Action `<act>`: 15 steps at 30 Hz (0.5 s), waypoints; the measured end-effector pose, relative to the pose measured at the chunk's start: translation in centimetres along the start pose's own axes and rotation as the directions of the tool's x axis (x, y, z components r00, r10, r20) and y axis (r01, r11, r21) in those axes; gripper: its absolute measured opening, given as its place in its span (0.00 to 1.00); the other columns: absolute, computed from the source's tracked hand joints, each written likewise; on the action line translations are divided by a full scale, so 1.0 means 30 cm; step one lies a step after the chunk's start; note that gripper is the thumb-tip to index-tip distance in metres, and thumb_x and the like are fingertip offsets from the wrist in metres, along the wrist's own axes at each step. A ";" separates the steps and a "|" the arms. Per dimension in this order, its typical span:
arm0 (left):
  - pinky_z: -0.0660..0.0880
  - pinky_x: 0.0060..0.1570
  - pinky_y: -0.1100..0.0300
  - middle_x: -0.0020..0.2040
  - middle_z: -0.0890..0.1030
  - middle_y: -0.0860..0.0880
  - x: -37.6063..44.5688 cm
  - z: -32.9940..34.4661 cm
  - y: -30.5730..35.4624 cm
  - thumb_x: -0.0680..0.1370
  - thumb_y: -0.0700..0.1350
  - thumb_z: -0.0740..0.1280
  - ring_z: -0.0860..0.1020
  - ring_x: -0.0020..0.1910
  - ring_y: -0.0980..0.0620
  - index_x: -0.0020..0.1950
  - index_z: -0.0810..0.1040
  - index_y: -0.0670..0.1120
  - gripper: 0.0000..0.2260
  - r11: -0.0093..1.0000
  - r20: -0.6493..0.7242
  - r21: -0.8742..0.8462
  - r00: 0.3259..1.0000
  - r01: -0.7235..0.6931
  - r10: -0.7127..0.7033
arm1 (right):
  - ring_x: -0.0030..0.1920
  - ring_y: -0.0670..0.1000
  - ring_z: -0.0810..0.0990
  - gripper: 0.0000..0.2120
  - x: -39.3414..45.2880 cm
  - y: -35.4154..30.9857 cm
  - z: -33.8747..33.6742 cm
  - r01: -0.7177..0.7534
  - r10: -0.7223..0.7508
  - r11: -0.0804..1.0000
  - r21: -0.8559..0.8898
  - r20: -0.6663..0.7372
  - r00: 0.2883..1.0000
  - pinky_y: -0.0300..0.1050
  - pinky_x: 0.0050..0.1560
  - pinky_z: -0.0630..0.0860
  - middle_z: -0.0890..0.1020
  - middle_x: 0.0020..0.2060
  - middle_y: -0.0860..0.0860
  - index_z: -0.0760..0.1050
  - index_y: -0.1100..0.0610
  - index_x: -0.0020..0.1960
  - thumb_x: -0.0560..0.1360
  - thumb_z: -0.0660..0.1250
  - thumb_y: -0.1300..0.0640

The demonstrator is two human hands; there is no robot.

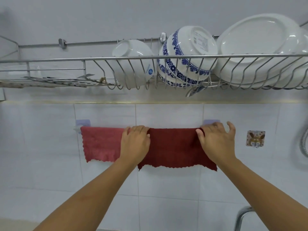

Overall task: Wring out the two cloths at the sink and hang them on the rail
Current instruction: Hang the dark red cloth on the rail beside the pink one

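Two cloths hang side by side over a wall rail (78, 128) on the white tiles. The lighter pink cloth (100, 144) is on the left, the dark red cloth (173, 147) on the right. My left hand (135, 142) lies on the dark red cloth's left top corner, fingers curled over the rail. My right hand (216, 140) grips its right top corner, with thumb and some fingers spread. The rail itself is mostly hidden under the cloths; only its left end and the purple mounts show.
A wire dish rack (100, 70) hangs above, with a white bowl (131, 62), a blue-patterned bowl (186, 57) and white plates (260, 50). A rabbit hook (255, 138) and a shower hose (304, 144) are at right. A tap (242, 217) rises bottom right.
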State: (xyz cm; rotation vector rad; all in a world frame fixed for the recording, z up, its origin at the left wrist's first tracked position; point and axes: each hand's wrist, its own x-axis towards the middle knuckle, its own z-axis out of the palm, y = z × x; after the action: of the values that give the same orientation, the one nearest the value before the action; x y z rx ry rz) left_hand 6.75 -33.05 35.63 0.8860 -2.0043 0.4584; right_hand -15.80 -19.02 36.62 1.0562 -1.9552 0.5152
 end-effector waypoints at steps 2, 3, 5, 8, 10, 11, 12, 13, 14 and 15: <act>0.61 0.70 0.46 0.67 0.76 0.48 -0.017 0.003 0.000 0.80 0.49 0.59 0.73 0.67 0.49 0.68 0.73 0.47 0.17 0.999 0.031 0.036 0.999 -0.015 0.014 | 0.64 0.52 0.75 0.20 -0.002 0.007 -0.003 -0.013 0.013 1.000 0.004 -0.005 1.000 0.59 0.68 0.52 0.84 0.53 0.48 0.80 0.51 0.54 0.80 0.50 0.46; 0.58 0.72 0.45 0.71 0.72 0.48 -0.027 0.005 0.000 0.80 0.49 0.57 0.69 0.70 0.49 0.71 0.69 0.47 0.19 0.999 0.067 0.046 0.998 -0.024 0.020 | 0.65 0.52 0.74 0.21 -0.010 0.008 -0.005 -0.018 0.018 1.000 0.010 -0.017 1.000 0.60 0.69 0.51 0.83 0.55 0.48 0.80 0.51 0.56 0.80 0.50 0.46; 0.49 0.75 0.45 0.77 0.62 0.48 -0.049 0.013 0.004 0.82 0.52 0.50 0.59 0.76 0.50 0.76 0.59 0.46 0.23 0.999 0.161 0.048 0.987 -0.017 0.009 | 0.67 0.52 0.72 0.23 -0.035 -0.002 0.001 -0.007 0.007 1.000 0.013 -0.021 1.000 0.62 0.70 0.49 0.81 0.59 0.49 0.78 0.53 0.61 0.79 0.49 0.46; 0.42 0.75 0.44 0.79 0.54 0.47 -0.065 0.022 0.008 0.78 0.56 0.36 0.51 0.78 0.51 0.78 0.50 0.46 0.30 0.996 0.236 0.093 0.972 -0.004 -0.019 | 0.69 0.53 0.71 0.29 -0.072 -0.021 0.019 0.048 -0.048 0.999 -0.017 0.031 0.998 0.65 0.71 0.45 0.79 0.63 0.51 0.74 0.57 0.66 0.79 0.46 0.42; 0.41 0.75 0.44 0.79 0.52 0.48 -0.064 0.022 0.007 0.76 0.56 0.32 0.48 0.78 0.51 0.78 0.47 0.46 0.32 0.993 0.256 0.120 0.966 -0.001 -0.030 | 0.72 0.53 0.68 0.30 -0.066 -0.004 0.014 0.050 -0.047 0.998 -0.044 0.061 0.997 0.65 0.72 0.39 0.78 0.65 0.51 0.72 0.56 0.69 0.79 0.44 0.41; 0.40 0.75 0.44 0.79 0.51 0.48 -0.064 0.020 0.006 0.76 0.56 0.33 0.47 0.78 0.52 0.78 0.46 0.47 0.31 0.992 0.271 0.127 0.962 0.004 -0.039 | 0.73 0.53 0.66 0.30 -0.061 0.010 0.008 0.054 -0.049 0.997 -0.063 0.080 0.996 0.65 0.71 0.35 0.77 0.66 0.50 0.71 0.55 0.70 0.80 0.43 0.40; 0.40 0.75 0.44 0.79 0.50 0.49 -0.063 0.014 0.007 0.78 0.56 0.34 0.47 0.78 0.52 0.78 0.46 0.47 0.30 0.991 0.287 0.130 0.957 0.008 -0.045 | 0.75 0.53 0.63 0.30 -0.058 0.022 0.001 0.066 -0.057 0.994 -0.087 0.101 0.993 0.65 0.71 0.33 0.76 0.67 0.49 0.70 0.54 0.71 0.80 0.42 0.40; 0.39 0.75 0.43 0.79 0.50 0.49 -0.061 0.005 0.009 0.80 0.55 0.37 0.47 0.78 0.52 0.78 0.46 0.47 0.28 0.992 0.308 0.122 0.950 0.013 -0.051 | 0.75 0.53 0.62 0.30 -0.056 0.031 -0.006 0.076 -0.063 0.992 -0.102 0.123 0.990 0.65 0.71 0.32 0.75 0.68 0.48 0.69 0.53 0.71 0.80 0.41 0.40; 0.39 0.75 0.43 0.79 0.51 0.49 -0.052 -0.007 0.012 0.82 0.55 0.41 0.48 0.78 0.52 0.78 0.47 0.47 0.26 0.995 0.329 0.098 0.943 0.020 -0.052 | 0.76 0.53 0.61 0.31 -0.054 0.038 -0.008 0.085 -0.069 0.990 -0.109 0.137 0.988 0.65 0.70 0.31 0.75 0.68 0.48 0.69 0.52 0.72 0.80 0.40 0.40; 0.39 0.74 0.43 0.79 0.52 0.49 -0.039 -0.022 0.014 0.82 0.55 0.43 0.48 0.78 0.52 0.78 0.48 0.47 0.26 0.996 0.351 0.088 0.935 0.025 -0.054 | 0.76 0.53 0.60 0.31 -0.051 0.037 -0.012 0.080 -0.063 0.990 -0.115 0.147 0.987 0.65 0.70 0.31 0.74 0.69 0.47 0.68 0.52 0.72 0.80 0.39 0.40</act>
State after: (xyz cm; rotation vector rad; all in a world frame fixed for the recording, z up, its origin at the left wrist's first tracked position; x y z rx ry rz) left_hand 7.24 -31.87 35.02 1.1219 -2.3006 0.3805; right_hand -16.08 -17.43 35.58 1.1079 -2.0369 0.2850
